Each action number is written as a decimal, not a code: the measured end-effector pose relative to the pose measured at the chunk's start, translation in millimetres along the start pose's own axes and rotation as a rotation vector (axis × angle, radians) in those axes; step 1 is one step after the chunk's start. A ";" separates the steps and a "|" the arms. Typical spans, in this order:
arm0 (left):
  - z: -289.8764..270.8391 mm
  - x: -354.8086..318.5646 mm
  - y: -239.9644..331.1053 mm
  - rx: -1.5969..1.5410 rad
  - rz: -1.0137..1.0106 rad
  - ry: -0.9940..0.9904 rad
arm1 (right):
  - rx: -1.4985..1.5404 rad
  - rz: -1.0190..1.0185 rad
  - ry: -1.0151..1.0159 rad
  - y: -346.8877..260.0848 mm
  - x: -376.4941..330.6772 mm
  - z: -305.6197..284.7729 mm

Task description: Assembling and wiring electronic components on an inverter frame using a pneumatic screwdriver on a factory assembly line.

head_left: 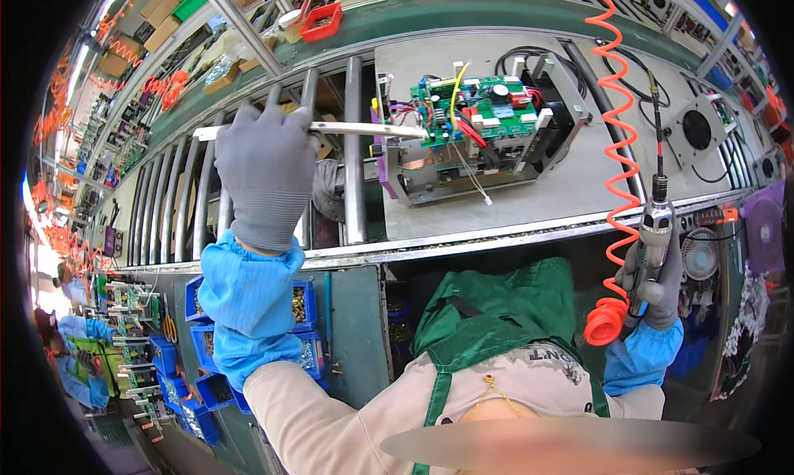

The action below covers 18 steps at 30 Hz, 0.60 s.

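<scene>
The circuit board [488, 107] lies face up on top of a metal frame [430, 195], right of the left hand [269, 157], toward the far side of the scene. The frame stands on a grey plate [529, 214] on the roller conveyor [356, 152]. A yellow wire [459, 90] arches over the board, red leads [471, 132] bend down near its middle, and thin wires ending in a white plug [488, 200] hang on the near side. A purple panel [385, 173] stands at the frame's left end, a black part [566, 124] at its right.

The left hand, in a grey glove, has its fingers closed around a pale rod [356, 128]. The rod runs left to right, its right end at the board's left near edge; whether they touch, I cannot tell.

The right hand [657, 285], also gloved, is well apart from the board, near and to the right, its fingers wrapped around a silver driver [656, 227] that points to the far side. An orange coiled hose [616, 152] hangs just left of it; whether the two join is unclear.

Farther right lies a fan unit [699, 132]. Blue bins [306, 305] of small parts sit near left on a dark green bench [356, 334].
</scene>
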<state>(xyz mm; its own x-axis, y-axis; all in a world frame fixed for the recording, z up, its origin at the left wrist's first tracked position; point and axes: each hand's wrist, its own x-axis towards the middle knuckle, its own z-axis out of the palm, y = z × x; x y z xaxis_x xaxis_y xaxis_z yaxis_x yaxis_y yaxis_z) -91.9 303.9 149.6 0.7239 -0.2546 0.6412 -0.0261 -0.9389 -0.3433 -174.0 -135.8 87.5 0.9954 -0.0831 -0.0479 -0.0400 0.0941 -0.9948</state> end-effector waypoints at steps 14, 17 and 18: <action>35.0 45.6 179.2 -0.559 0.335 -0.083 | -0.011 -0.144 -0.080 15.2 -4.4 -48.4; 49.5 52.4 181.7 -0.555 0.330 -0.111 | 0.026 -0.140 -0.116 23.5 -0.5 -54.8; 51.6 55.2 181.0 -0.565 0.331 -0.146 | 0.017 -0.129 -0.111 24.8 0.1 -56.7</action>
<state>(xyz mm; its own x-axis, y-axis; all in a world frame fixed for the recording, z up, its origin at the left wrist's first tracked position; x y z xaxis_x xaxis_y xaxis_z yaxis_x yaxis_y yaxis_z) -21.1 131.9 87.4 0.7006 -0.5530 0.4510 -0.5907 -0.8040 -0.0683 -179.8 -189.8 57.7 0.9957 0.0143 0.0914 0.0893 0.1067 -0.9903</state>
